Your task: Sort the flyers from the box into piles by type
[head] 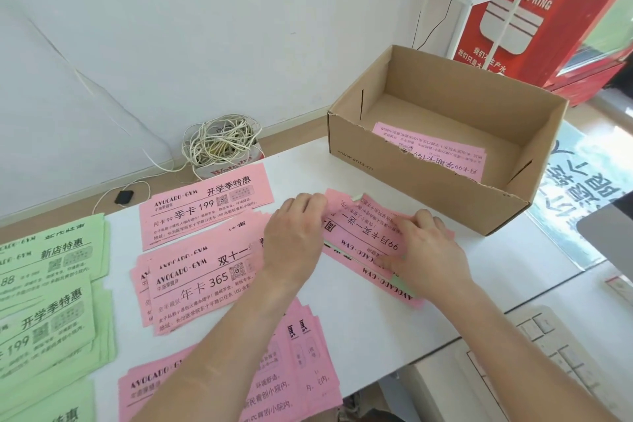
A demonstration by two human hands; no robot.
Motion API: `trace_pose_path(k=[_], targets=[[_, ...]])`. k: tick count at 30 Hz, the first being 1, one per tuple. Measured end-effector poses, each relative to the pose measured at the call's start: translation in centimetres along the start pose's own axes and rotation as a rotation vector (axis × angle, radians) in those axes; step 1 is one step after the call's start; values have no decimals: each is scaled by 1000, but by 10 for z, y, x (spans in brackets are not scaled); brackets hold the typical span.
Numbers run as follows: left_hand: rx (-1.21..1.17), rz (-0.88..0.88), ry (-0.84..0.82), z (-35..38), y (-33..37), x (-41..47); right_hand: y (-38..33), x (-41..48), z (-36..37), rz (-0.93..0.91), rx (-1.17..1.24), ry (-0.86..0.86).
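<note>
Two hands work on one loose stack (363, 233) of flyers lying on the white surface (308, 164), just in front of the cardboard box (376, 161). The stack is mostly pink, printed side up and turned away from the viewer, with one green edge (406, 288) poking out near its lower end.

The left hand (294, 233) has a narrow grip: its fingers curl onto the stack's left edge. The right hand (424, 250) lies over the stack's right part, thumb flat on the top sheet and fingers bent over the far side. I cannot tell whether its grip is closed on paper or only pressing.

Inside the one box more pink flyers (431, 151) lie flat on the bottom, against its right half.

Left of the hands are three pink piles, each fanned a little: a far pile (205, 209), a middle pile (198, 284) partly under the left wrist, and a near pile (291, 370) crossed by the left forearm.

Along the left margin lie green piles — three can be made out: a far one (51, 250), a middle one (48, 329) and a near one (44, 404) cut off by the frame.

Behind the surface sits one tangled coil of pale cable (219, 144), and a pale keyboard (565, 353) is at the lower right.
</note>
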State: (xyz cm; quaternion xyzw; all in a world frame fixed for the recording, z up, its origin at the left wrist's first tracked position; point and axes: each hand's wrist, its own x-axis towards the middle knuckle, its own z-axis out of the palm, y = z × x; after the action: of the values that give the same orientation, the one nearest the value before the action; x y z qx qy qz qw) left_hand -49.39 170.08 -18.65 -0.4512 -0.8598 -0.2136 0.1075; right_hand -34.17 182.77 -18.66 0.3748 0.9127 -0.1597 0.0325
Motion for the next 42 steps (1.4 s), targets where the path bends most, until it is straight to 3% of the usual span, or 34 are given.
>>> trace_pose_path(k=[10,14,18,21,23,25,28,30,34,38,42], targets=[[-310,-89,154,-49,-7,5,9,1,-4,39,105,-57],[-374,-58,191,-83,-3,8,9,0,-30,47,306,-104],[-335,94,172,-114,4,11,-14,-29,-92,-158,668,46],[-416,184,162,-131,20,6,-53,-46,-102,-310,694,139],[-567,65,135,-141,27,-2,-71,-52,-94,-283,839,217],[-672,-153,25,-147,20,-12,-80,-57,-87,-196,1131,216],[-724,-439,-327,-152,-8,-35,-85,-68,-80,-30,1529,87],[-830,-551,-424,-158,-21,-57,-88,-74,-69,70,1613,8],[-750,-661,-366,-172,-44,-94,-88,-88,-53,98,1497,-45],[-553,-592,-555,-186,-74,-132,-85,-103,-43,-72,948,-252],[-421,-547,-656,-195,-89,-172,-85,-131,-16,-169,686,-467]])
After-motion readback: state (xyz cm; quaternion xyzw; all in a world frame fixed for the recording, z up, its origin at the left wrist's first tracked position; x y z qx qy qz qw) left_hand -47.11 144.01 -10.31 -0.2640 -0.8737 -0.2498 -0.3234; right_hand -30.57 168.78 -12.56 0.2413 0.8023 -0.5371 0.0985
